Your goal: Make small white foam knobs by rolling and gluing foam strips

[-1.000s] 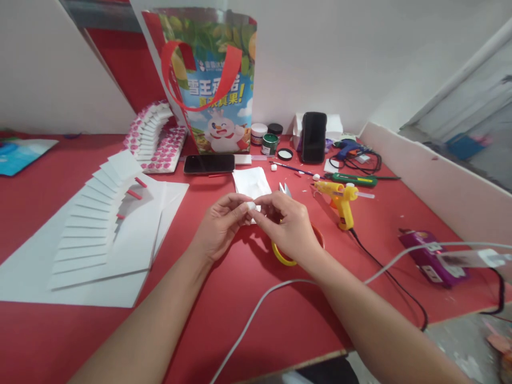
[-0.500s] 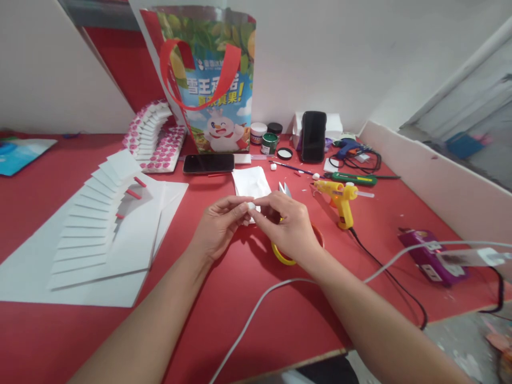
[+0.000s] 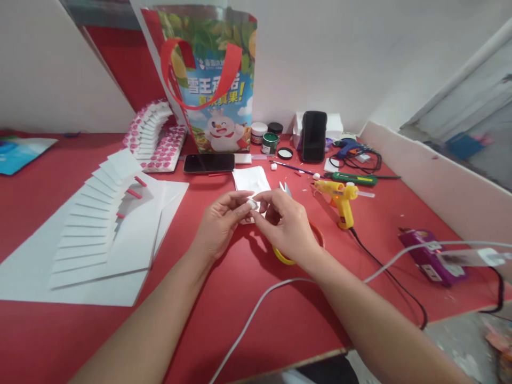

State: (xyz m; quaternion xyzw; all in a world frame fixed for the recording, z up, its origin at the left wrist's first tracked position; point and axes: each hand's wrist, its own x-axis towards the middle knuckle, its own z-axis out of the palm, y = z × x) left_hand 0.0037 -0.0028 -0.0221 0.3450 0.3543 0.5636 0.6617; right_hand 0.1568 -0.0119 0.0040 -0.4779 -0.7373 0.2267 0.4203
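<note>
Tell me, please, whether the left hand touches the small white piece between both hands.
Touching: the head view shows the left hand pinching the small white piece.

The held piece is white, the glue gun yellow.

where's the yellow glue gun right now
In the head view, the yellow glue gun is on the red table to the right of the right hand, just in front of the green tool.

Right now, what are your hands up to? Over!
Left fingers pinching small white piece; right fingers beside it, contact unclear. White sheets just beyond. Scissors near right fingers, partly hidden.
</note>
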